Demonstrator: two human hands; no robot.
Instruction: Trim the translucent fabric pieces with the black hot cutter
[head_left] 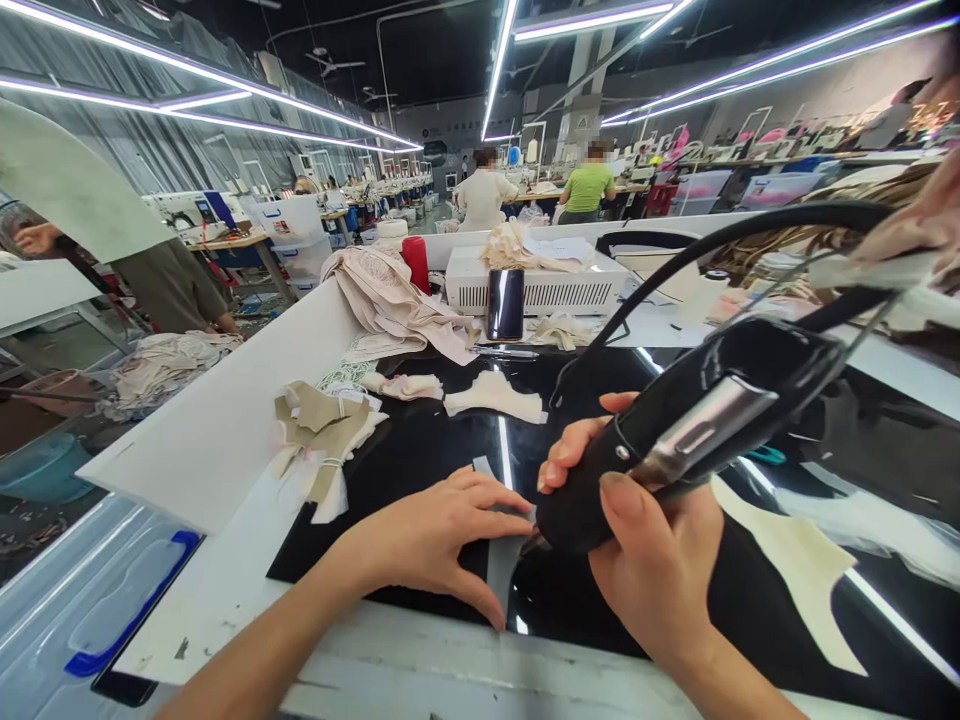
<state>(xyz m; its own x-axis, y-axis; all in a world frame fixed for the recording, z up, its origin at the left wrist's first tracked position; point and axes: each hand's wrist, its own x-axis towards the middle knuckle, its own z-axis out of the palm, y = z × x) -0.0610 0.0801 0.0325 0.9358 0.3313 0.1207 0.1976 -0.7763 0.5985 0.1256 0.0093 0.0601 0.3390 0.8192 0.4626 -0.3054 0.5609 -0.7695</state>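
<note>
My right hand (660, 560) is wrapped round a black corded handheld tool (600, 500) with a silver metal lever along its side. The tool's lower end points down at a narrow grey strip (501, 575) on a glossy black sheet (420, 460). My left hand (454, 530) rests with fingers spread over the strip, its fingertips close to the tool's tip. What the tip touches is hard to make out. A cream cut fabric piece (795, 570) lies to the right, and another pale piece (495, 397) lies beyond my hands.
Tied fabric pieces (326, 430) lie at left, near a draped beige fabric pile (390, 290). A phone (505, 305) leans on a vented white box (540, 280). The thick black cable (720, 240) arches at right. A person (82, 190) stands at left; others sit farther back.
</note>
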